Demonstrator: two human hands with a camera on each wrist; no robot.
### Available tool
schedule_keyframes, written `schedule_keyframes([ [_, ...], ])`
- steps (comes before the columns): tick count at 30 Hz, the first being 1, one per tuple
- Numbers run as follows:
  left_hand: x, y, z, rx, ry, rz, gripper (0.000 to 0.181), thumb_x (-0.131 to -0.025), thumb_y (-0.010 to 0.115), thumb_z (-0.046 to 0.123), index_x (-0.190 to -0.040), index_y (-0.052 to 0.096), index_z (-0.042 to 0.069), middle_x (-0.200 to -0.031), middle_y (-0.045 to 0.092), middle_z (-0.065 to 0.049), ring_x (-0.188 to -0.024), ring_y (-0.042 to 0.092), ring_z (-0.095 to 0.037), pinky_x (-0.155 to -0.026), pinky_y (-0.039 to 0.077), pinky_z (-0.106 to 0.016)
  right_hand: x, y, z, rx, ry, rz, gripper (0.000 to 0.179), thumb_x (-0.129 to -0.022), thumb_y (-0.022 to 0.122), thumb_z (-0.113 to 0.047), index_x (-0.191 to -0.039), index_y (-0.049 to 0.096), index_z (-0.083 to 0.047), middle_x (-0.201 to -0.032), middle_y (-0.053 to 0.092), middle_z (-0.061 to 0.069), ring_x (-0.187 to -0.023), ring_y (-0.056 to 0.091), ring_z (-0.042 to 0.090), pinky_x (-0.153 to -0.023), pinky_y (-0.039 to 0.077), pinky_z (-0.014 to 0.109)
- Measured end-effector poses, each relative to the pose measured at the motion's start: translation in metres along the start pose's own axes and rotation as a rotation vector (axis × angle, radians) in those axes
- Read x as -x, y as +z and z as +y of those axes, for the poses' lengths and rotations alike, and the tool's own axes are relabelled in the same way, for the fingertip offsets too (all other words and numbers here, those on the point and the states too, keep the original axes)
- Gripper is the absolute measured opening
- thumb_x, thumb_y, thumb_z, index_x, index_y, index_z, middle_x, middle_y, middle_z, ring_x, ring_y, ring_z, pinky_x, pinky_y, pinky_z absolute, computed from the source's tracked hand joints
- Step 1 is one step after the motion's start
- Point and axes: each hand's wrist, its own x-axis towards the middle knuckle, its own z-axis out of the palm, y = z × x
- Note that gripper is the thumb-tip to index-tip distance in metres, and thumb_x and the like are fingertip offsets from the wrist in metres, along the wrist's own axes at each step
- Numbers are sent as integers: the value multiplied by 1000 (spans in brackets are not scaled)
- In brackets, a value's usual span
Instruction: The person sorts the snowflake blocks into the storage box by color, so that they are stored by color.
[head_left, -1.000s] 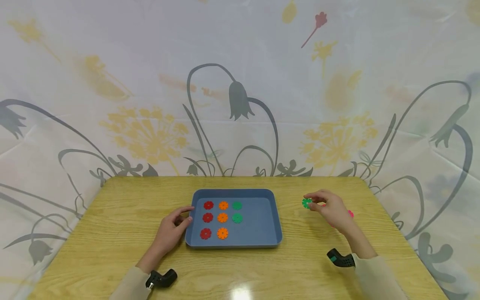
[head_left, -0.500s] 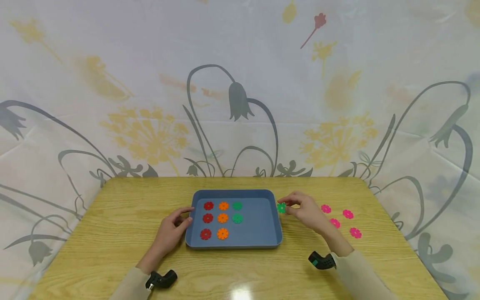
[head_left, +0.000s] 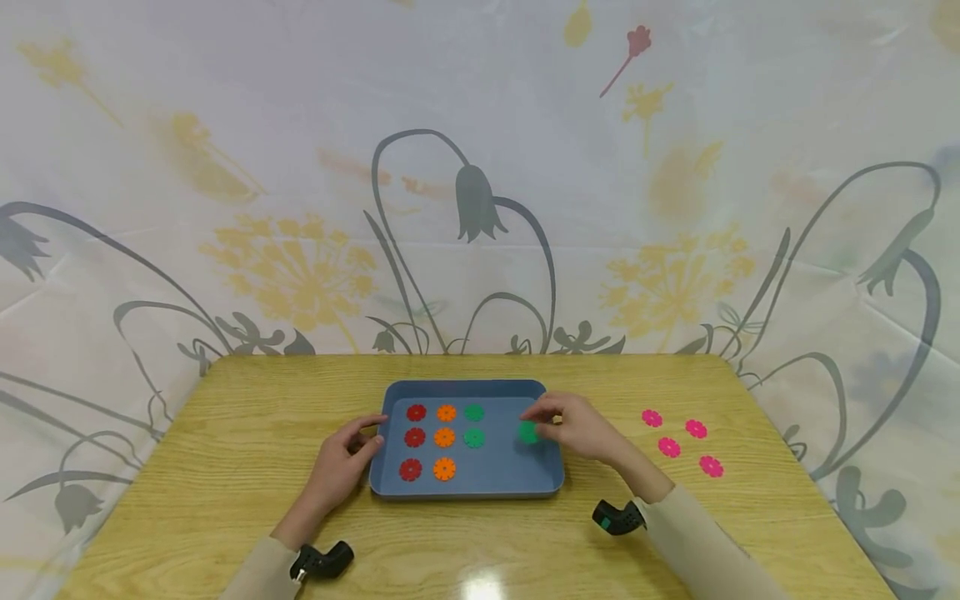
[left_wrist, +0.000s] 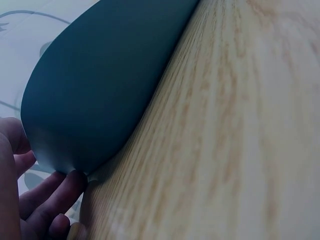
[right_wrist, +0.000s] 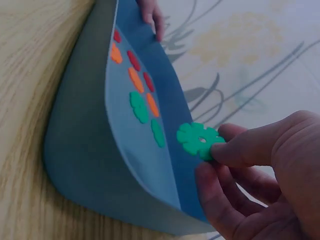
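Note:
My right hand [head_left: 581, 427] pinches a green flower-shaped disc [right_wrist: 193, 139] between thumb and fingers, above the right side of the blue tray [head_left: 517, 481]. The disc is tilted and apart from the tray floor. At the tray's left side my left hand [head_left: 343, 458] holds the rim, with fingertips [left_wrist: 75, 181] against the outer wall. Inside the tray lie a column of red discs [head_left: 415, 437], a column of orange discs [head_left: 444, 437], and two green discs [head_left: 474, 437] beside them.
Several pink flower-shaped discs [head_left: 670, 447] lie on the wooden table [head_left: 225, 433] to the right of the tray. A patterned cloth [head_left: 315, 167] hangs behind the table. A black wrist device [head_left: 619, 517] sits at each sleeve.
My right hand has moved left with the green disc, from near the pink discs to over the tray, uncovering the pink discs. The left hand has stayed at the tray's left edge.

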Motion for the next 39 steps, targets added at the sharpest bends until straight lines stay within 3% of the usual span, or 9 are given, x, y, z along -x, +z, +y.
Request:
schedule_keyframes([
  [4,0,0,0,-2,-2,5,31,-90,61,7,-120,61,2,-86,64,-16,-75,59,-32,-65,45,-25,-11,0,-1,-11,-21,-86,20,-89,61,-7,-108,70,-8,-96,63,-6,-85,56,10,-71,47,30],
  [10,1,0,0,-1,-2,5,31,-90,61,8,-121,61,2,-87,65,-16,-76,60,-31,-65,45,-25,-31,3,0,-109,1,-232,20,-89,62,-8,-107,70,-9,-99,65,-5,-87,61,13,-72,49,31],
  [16,1,0,-1,6,1,2,31,-90,61,8,-121,61,2,-86,65,-16,-75,59,-31,-64,45,-25,-50,10,-1,-201,59,-342,20,-89,61,-6,-106,71,-11,-93,67,0,-70,59,18,-65,49,34],
  [28,1,0,-1,10,-9,-6,31,-91,60,9,-121,60,2,-85,64,-16,-72,58,-27,-63,44,-25,-67,33,5,-398,126,-399,18,-86,65,-6,-103,71,-9,-95,67,5,-74,62,22,-67,52,37],
  [39,1,0,1,13,-11,-2,31,-91,60,9,-121,60,2,-85,64,-17,-73,58,-29,-63,44,-26,-68,47,14,-464,160,-412,20,-80,71,-3,-99,71,-3,-91,69,9,-73,62,18,-63,52,33],
])
